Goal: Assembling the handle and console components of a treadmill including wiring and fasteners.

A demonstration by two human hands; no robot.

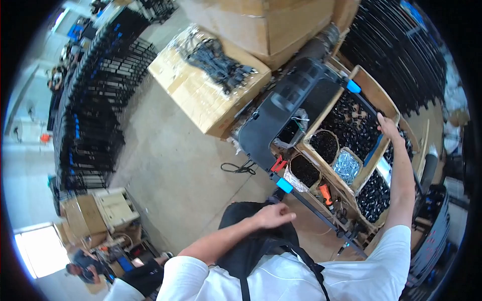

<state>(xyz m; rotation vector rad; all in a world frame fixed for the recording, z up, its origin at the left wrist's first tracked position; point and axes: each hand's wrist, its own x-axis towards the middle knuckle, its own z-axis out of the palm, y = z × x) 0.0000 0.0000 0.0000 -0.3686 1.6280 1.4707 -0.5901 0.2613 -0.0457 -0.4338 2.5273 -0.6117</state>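
White shirt [286, 278] cloth lay closest to the camera, with a black apron [236, 233] below the left forearm. The left hand [273, 215] hung in front of the apron, fingers loosely bent and thumb apart, with nothing visible in its grasp, near the close rail of a black frame [258, 143]. That frame rested across a wooden parts bin [370, 80], its broad panel at the far end and its 2 rails running back toward the person. The right hand [387, 128] held the right-hand rail, its fingers curled narrowly around the bar. Each rail carried 1 blue piece, the first [354, 86] beyond the right hand, the second [284, 185] near the left.

Under and between the rails, the bin held loose black parts [344, 115], a round container [324, 145] of dark bits and a tub of silver fasteners [347, 165]. An orange-handled tool [326, 193] lay beside the near rail. Past the panel stood 2 cardboard boxes, the lower [183, 95] topped by dark parts in clear plastic [218, 62].
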